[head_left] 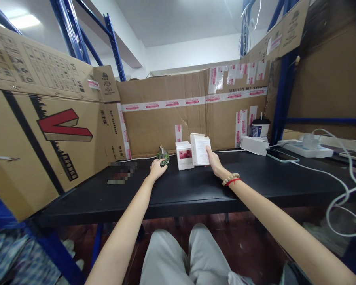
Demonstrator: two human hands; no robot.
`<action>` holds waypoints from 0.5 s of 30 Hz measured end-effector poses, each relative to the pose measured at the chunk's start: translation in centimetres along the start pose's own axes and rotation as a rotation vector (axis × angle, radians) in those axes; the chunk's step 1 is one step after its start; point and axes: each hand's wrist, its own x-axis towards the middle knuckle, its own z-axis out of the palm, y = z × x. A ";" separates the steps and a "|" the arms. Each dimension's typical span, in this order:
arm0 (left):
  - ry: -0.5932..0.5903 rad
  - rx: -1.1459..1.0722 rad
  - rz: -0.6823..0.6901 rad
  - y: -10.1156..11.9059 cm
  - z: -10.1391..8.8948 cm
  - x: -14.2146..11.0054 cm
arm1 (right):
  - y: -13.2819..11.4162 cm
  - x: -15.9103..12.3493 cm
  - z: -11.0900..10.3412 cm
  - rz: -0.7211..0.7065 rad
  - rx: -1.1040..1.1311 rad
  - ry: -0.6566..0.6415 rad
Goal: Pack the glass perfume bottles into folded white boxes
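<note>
My left hand point(158, 168) is closed around the lower part of a small green glass bottle point(163, 155) with a metallic neck, which looks like a perfume bottle, at the back of the black table. My right hand point(214, 160) grips a white box point(200, 150) with small print by its right side, and its top flap stands up. Just left of that box stands another white box point(184, 155) with a dark red picture on its front. The two boxes are side by side and seem to touch. My fingers behind the held box are hidden.
Cardboard walls point(166, 126) enclose the black table point(178, 194). To the right are a white carton point(254, 145), a paper cup point(260, 127), a phone point(282, 155), and a power strip point(310, 148) with loose white cables. A blurred flat item point(121, 173) lies left.
</note>
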 end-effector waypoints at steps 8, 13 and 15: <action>0.105 -0.022 -0.057 0.4 -0.7 -0.2 | -0.5 -0.8 0.5 0.031 0.010 0.022; 0.158 -0.012 -0.113 0.4 -1.3 -0.3 | -0.1 -0.8 0.6 -0.013 0.018 0.012; 0.177 -0.035 -0.122 0.4 -1.2 -0.3 | 0.1 -0.7 0.6 -0.028 0.014 0.015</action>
